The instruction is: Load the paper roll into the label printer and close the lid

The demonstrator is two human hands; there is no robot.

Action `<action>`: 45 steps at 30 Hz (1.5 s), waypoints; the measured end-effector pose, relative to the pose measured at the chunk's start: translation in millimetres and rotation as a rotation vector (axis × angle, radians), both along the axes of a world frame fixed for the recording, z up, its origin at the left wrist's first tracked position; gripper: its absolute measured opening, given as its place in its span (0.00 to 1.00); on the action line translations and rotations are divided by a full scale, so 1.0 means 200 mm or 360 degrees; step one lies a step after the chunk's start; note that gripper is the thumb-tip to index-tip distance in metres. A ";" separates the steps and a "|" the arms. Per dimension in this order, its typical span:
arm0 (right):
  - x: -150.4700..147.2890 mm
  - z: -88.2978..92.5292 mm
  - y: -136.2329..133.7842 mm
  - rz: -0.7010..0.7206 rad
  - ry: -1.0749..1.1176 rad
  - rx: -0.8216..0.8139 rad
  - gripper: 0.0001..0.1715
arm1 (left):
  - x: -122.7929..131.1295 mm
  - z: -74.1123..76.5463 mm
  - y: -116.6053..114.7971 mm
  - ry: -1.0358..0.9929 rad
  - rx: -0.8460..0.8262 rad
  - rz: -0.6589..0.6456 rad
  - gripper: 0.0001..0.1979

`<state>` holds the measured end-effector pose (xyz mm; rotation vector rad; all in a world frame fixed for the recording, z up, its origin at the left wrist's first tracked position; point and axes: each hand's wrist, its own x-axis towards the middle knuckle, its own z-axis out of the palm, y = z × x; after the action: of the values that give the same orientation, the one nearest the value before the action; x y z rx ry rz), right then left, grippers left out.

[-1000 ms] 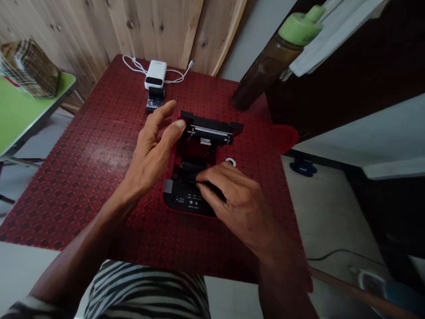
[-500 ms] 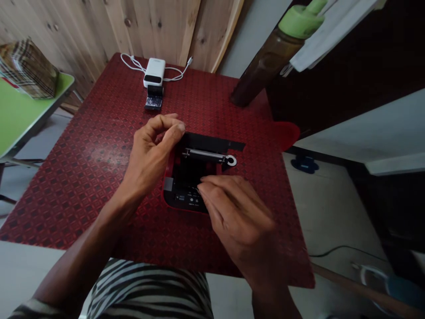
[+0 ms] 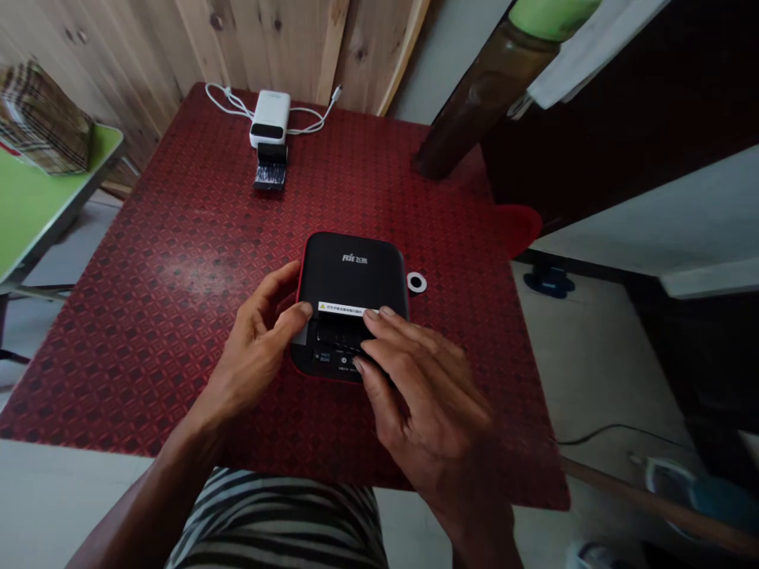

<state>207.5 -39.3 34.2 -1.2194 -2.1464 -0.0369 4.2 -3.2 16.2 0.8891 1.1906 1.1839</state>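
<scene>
A black thermal receipt printer [image 3: 349, 273] with red trim sits mid-table, its lid shut and a white-and-yellow warning label across the lid's front. My left hand [image 3: 258, 348] lies at its front left corner, fingertips on the label's left end. My right hand [image 3: 415, 387] spreads over the front, fingers resting on the lid and the control panel. Right of the printer lies a small white ring [image 3: 417, 282], touching neither hand. Part of the front panel is hidden under my right fingers.
The red patterned table [image 3: 178, 316] also holds a white power bank [image 3: 269, 117] with a white cable and a small black part [image 3: 271, 167]. A brown bottle with a green cap [image 3: 486, 99] stands at the far right corner. A green table [image 3: 29, 190] stands at left.
The printer's lid has swung down and now covers the open compartment and roller. Both hands have moved onto its front. The camera has tilted slightly.
</scene>
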 end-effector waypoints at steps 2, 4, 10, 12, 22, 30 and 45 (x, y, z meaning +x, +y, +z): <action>0.00 0.01 0.00 0.0017 -0.0007 -0.0031 0.05 | 0.00 0.01 0.00 0.0004 -0.0003 0.0011 0.31; 0.01 0.02 0.00 0.0038 0.0005 -0.0077 0.04 | 0.01 0.02 0.00 0.0009 -0.0013 0.0016 0.31; 0.02 0.01 0.01 0.0038 0.0082 -0.0160 0.04 | 0.01 -0.01 0.01 -0.0001 -0.0003 0.0026 0.31; 0.02 -0.01 0.00 0.0040 0.0152 -0.0159 0.06 | 0.00 -0.03 0.00 -0.0002 0.0003 0.0038 0.31; 0.09 -0.27 -0.21 -0.0380 0.0877 -0.0456 0.33 | -0.07 -0.10 -0.13 -0.0067 0.0030 -0.0037 0.27; 0.02 -0.36 -0.26 -0.0366 0.0771 -0.0593 0.36 | -0.05 -0.06 -0.10 0.0038 0.0048 -0.0004 0.25; 0.00 -0.37 -0.27 -0.0379 0.0666 -0.0375 0.36 | -0.04 0.00 -0.12 0.0028 -0.0133 -0.0006 0.25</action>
<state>206.6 -93.3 -39.2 -1.4644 -1.6700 0.3478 -3.5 -26.7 15.2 0.8398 1.2431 1.1175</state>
